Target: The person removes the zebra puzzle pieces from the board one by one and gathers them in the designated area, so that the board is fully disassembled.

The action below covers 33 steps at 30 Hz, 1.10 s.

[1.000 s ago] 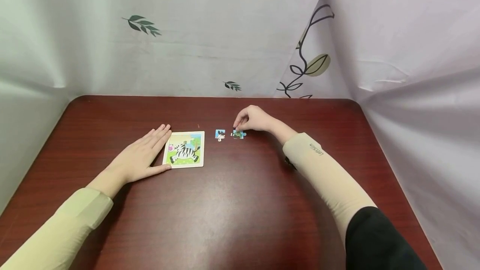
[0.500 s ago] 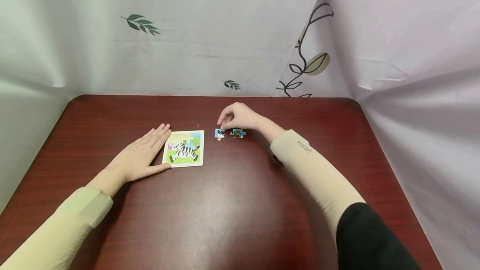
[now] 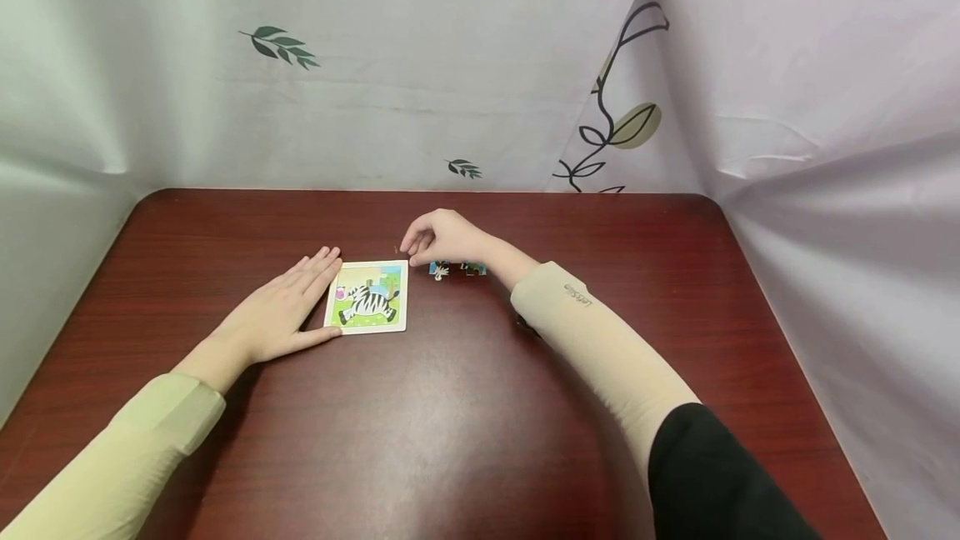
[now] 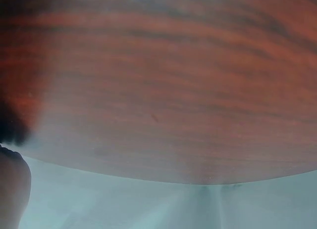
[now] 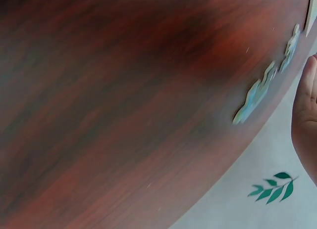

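My left hand lies flat on the table, fingers stretched out. Its index finger and thumb reach along the left edge of a square puzzle board with a pale frame and a zebra picture. Close to the board's upper right corner are the fingertips of my right hand, loosely bent with no loose piece visible between them. Whether they touch the corner is unclear. Two puzzle pieces lie right of the board: a blue, black and white piece and a blue-green piece, both partly covered by the right hand.
The dark red wooden table has rounded far corners. White curtains with leaf prints hang behind it and along both sides. In the right wrist view, the blue-green piece lies near the table's edge.
My right hand has moved left, from above the blue-green piece, past the zebra-patterned piece, to the board's upper right corner. Both pieces stay on the table; the left hand keeps its place.
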Available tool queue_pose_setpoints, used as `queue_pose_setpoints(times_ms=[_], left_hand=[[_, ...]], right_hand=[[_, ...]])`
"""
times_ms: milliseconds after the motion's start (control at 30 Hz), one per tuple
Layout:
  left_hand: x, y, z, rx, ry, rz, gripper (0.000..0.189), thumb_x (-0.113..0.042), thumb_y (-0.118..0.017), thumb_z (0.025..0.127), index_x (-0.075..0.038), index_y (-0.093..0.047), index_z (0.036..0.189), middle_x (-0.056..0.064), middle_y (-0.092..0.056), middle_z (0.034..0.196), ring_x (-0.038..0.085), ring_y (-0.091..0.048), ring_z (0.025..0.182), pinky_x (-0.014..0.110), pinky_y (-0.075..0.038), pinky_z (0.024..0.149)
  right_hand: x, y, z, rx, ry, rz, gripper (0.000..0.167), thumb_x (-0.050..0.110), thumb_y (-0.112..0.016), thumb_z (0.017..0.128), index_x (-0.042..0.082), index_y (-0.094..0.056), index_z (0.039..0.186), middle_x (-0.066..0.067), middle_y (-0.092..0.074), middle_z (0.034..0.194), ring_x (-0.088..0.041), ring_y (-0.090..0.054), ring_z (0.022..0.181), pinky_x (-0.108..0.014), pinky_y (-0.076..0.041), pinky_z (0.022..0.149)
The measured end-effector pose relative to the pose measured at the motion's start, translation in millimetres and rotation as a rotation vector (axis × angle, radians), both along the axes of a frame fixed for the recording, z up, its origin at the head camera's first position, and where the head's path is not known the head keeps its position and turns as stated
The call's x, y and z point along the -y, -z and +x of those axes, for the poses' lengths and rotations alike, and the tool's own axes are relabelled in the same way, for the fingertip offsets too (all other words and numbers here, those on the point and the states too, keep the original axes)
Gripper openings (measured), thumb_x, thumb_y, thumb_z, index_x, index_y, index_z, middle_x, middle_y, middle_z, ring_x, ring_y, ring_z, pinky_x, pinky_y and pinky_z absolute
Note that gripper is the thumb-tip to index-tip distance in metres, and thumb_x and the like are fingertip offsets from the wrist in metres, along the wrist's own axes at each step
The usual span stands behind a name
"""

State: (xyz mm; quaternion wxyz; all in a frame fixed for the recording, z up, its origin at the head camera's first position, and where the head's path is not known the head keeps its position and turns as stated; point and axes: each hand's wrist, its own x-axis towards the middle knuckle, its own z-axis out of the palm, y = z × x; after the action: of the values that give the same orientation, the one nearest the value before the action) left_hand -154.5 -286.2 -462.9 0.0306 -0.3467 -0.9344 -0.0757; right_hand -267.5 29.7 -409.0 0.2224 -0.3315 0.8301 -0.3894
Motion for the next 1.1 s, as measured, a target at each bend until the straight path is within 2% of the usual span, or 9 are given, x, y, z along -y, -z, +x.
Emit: queue_pose_setpoints(times_ms=[533, 733, 1100], left_hand=[[-0.7, -2.2, 1.6, 0.001, -0.002, 0.011, 0.100, -0.052, -0.073, 0.095, 0.006, -0.028, 0.164, 0.026, -0.029, 0.172, 0.036, -0.025, 0.164, 0.017, 0.006, 0.133], [-0.8, -1.8, 1.9, 0.007, -0.005, 0.007, 0.101, -0.052, -0.072, 0.096, 0.005, -0.027, 0.165, 0.025, -0.029, 0.173, 0.036, -0.024, 0.164, 0.018, 0.005, 0.134], [0.0, 0.6, 0.5, 0.007, -0.002, 0.008, 0.101, -0.053, -0.072, 0.096, 0.004, -0.026, 0.165, 0.024, -0.027, 0.174, 0.035, -0.022, 0.165, 0.020, 0.004, 0.135]], right_hand=[[30, 8.4, 8.5, -0.025, -0.052, 0.013, 0.023, 0.002, -0.081, 0.091, 0.001, -0.078, 0.113, -0.012, -0.078, 0.105, -0.013, -0.070, 0.091, -0.015, -0.058, 0.081], [33, 7.8, 9.8, -0.040, -0.065, 0.052, 0.024, 0.005, -0.083, 0.091, 0.002, -0.078, 0.114, -0.011, -0.077, 0.105, -0.013, -0.070, 0.090, -0.014, -0.058, 0.081], [39, 7.6, 12.5, -0.104, -0.110, 0.127, 0.029, 0.009, -0.082, 0.093, 0.004, -0.077, 0.121, -0.009, -0.073, 0.113, -0.015, -0.068, 0.099, -0.013, -0.054, 0.083]])
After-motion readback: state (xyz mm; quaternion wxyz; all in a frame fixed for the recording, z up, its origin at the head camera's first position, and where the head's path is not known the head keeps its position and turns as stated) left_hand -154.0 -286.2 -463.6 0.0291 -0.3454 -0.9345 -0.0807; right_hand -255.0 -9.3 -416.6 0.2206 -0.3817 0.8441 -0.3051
